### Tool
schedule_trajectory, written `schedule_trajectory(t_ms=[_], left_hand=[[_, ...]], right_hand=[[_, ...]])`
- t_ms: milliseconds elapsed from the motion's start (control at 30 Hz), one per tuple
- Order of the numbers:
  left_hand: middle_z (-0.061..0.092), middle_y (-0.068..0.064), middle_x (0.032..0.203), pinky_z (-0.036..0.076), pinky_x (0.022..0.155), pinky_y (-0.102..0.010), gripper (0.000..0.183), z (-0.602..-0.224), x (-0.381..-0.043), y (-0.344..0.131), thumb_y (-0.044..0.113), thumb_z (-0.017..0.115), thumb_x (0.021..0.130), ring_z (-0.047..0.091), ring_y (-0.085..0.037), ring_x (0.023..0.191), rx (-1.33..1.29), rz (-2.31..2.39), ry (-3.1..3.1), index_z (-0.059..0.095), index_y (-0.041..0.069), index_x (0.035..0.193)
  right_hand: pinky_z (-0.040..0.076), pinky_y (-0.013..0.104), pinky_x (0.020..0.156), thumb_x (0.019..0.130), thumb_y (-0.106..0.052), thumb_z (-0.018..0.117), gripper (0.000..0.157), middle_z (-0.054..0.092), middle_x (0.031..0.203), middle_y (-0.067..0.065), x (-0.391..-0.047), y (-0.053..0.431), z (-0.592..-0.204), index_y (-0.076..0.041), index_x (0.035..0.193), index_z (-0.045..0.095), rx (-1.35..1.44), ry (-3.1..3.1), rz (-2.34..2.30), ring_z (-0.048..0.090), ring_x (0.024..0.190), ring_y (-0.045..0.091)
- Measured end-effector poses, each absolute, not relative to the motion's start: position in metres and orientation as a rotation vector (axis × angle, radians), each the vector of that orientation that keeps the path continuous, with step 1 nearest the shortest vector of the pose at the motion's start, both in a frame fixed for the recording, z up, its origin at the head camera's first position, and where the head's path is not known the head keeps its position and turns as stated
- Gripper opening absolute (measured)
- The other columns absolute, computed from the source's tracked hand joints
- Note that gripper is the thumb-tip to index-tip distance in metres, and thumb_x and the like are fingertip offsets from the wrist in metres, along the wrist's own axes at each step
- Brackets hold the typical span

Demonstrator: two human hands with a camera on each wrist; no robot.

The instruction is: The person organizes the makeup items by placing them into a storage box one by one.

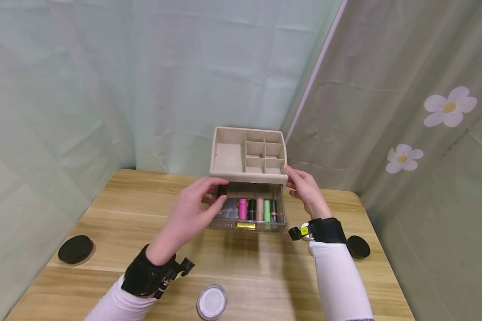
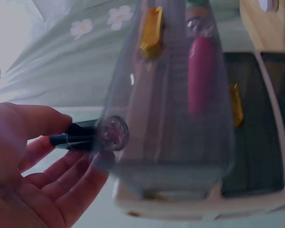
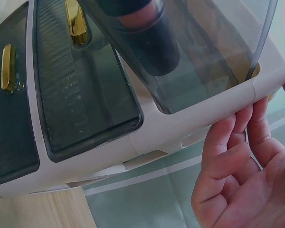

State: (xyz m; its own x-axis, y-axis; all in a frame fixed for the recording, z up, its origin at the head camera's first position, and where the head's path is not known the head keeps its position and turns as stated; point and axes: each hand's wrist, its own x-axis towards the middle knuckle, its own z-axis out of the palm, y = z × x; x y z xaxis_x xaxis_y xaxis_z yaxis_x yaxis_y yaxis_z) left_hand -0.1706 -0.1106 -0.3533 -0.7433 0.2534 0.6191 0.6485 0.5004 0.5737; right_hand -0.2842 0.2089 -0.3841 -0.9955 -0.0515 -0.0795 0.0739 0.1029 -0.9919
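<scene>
A cream cosmetics organizer with a compartmented top stands at the back of the table, its clear top drawer pulled out. Several lipstick-like tubes lie side by side in the drawer, among them a pink tube and a green tube. My left hand pinches a black lipstick tube between thumb and fingers, at the drawer's left side. My right hand holds the organizer's right side near the front corner, fingertips along its edge.
Two smoked-front drawers with gold handles sit below, a drawer front showing in the right wrist view. Black round lids lie at the left and right. A clear round container lies near the front. Curtains hang behind.
</scene>
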Motion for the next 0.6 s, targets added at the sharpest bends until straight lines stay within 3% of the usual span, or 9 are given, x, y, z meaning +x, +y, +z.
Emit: schedule_trajectory(t_ms=[167, 400, 500, 600], left_hand=[[0.071, -0.008, 0.113, 0.059, 0.077, -0.034, 0.031, -0.359, -0.182, -0.092, 0.002, 0.077, 0.096, 0.065, -0.02, 0.096, -0.757, -1.102, -2.375, 0.07, 0.003, 0.127], [0.069, -0.006, 0.102, 0.053, 0.07, -0.036, 0.029, -0.355, -0.192, -0.079, 0.005, 0.077, 0.094, 0.059, -0.017, 0.078, -0.732, -0.91, -2.568, 0.071, 0.004, 0.122], [0.071, -0.009, 0.103, 0.055, 0.076, -0.04, 0.028, -0.35, -0.195, -0.076, 0.007, 0.077, 0.094, 0.063, -0.02, 0.083, -0.73, -0.857, -2.661, 0.071, 0.002, 0.121], [0.073, -0.015, 0.111, 0.056, 0.09, -0.045, 0.027, -0.347, -0.199, -0.074, 0.011, 0.076, 0.096, 0.068, -0.028, 0.1, -0.716, -0.798, -2.755, 0.072, -0.001, 0.12]], right_hand=[[0.044, 0.024, 0.067, 0.106, -0.048, 0.065, 0.044, 0.063, 0.085, -0.003, -0.285, 0.208, -0.384, -0.005, 0.113, 0.07, 0.024, 2.255, -2.06, 0.056, 0.082, 0.01], [0.045, 0.025, 0.068, 0.106, -0.048, 0.065, 0.043, 0.064, 0.087, -0.003, -0.284, 0.204, -0.384, -0.006, 0.113, 0.07, 0.034, 2.256, -2.061, 0.058, 0.087, 0.015], [0.045, 0.025, 0.068, 0.106, -0.049, 0.065, 0.044, 0.064, 0.087, -0.003, -0.284, 0.203, -0.383, -0.006, 0.112, 0.07, 0.022, 2.262, -2.058, 0.057, 0.087, 0.015], [0.045, 0.025, 0.068, 0.106, -0.049, 0.065, 0.044, 0.063, 0.087, -0.003, -0.284, 0.202, -0.384, -0.006, 0.11, 0.07, 0.01, 2.271, -2.053, 0.056, 0.086, 0.014]])
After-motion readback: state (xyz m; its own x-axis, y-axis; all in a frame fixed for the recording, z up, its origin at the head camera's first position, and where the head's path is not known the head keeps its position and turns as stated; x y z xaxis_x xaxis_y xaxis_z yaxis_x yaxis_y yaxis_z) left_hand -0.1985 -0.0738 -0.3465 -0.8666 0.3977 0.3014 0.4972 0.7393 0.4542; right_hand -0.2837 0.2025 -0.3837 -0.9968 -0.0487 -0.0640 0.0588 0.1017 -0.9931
